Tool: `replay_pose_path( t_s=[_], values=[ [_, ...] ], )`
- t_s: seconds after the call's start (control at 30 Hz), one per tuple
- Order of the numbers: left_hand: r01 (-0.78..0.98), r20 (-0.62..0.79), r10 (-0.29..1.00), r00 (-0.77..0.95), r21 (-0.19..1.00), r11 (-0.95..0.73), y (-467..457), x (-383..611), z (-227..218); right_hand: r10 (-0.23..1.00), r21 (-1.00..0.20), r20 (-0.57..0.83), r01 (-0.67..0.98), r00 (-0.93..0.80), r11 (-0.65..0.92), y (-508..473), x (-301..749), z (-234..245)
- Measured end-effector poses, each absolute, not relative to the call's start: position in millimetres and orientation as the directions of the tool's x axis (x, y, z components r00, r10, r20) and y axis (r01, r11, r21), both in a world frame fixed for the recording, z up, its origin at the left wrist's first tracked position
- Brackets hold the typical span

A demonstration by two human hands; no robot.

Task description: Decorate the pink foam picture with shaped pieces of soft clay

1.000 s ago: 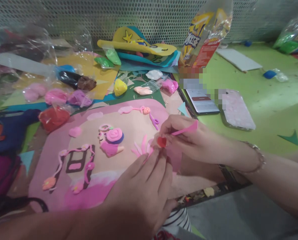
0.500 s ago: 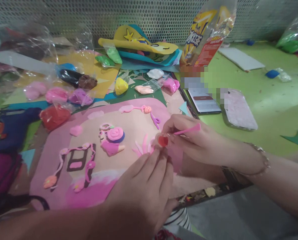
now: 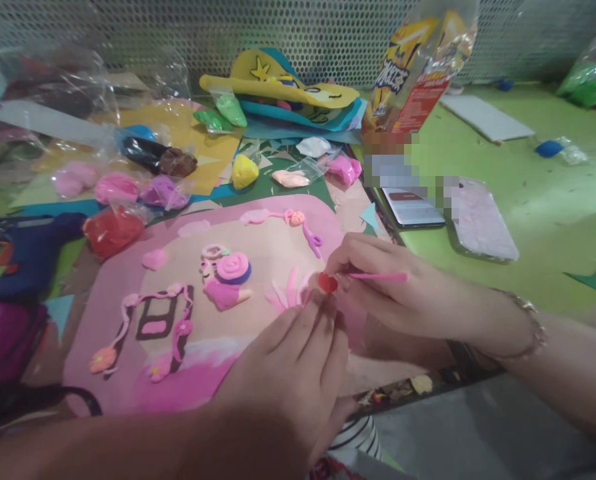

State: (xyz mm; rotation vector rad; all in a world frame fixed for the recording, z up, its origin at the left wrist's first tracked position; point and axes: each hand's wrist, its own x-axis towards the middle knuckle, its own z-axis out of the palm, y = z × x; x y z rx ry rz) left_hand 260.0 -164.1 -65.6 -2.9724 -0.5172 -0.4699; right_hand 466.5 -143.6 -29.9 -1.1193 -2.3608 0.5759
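A small red clay piece (image 3: 327, 283) sits at my fingertips, over the right side of a pink craft board (image 3: 278, 243). My left hand (image 3: 291, 373) lies palm down in front, its fingertips pinched on the red piece. My right hand (image 3: 393, 293) grips a thin pink modelling tool (image 3: 378, 275), whose tip touches the red piece. On the board are a pink clay snail (image 3: 227, 277), pink petal strips (image 3: 288, 293) and a music note shape (image 3: 153, 320).
Bagged clay lumps lie behind the board: red (image 3: 112, 230), yellow (image 3: 244, 171), pink (image 3: 115, 188), brown (image 3: 177, 162). Two phones (image 3: 413, 208) (image 3: 481, 220) rest on the green table at right. A snack bag (image 3: 411, 73) and foam sheets (image 3: 283, 93) stand against the mesh wall.
The pink tool in my right hand has tilted from pointing up-right to nearly level. Both hands stay together around the red piece.
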Motion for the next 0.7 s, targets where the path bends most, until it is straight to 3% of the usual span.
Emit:
replay_pose_path(
  t_s=[0.3,0.47,0.7],
  values=[
    [0.343,0.271,0.324,0.907,-0.024,-0.939,-163.3,261.7,-59.9,0.818,-0.548,0.347,0.608,-0.460,0.574,-140.2,473.2,-29.5],
    [0.351,0.289,0.333,0.898,-0.013,-0.936,-159.4,259.9,-57.2,0.774,-0.472,0.294,0.619,-0.562,0.628,-141.3,478.9,-23.1],
    [0.404,0.256,0.385,0.887,-0.023,-0.915,-160.0,260.1,-60.3,0.741,-0.343,0.091,0.678,-0.665,0.651,-146.6,481.9,-16.7]
  ],
)
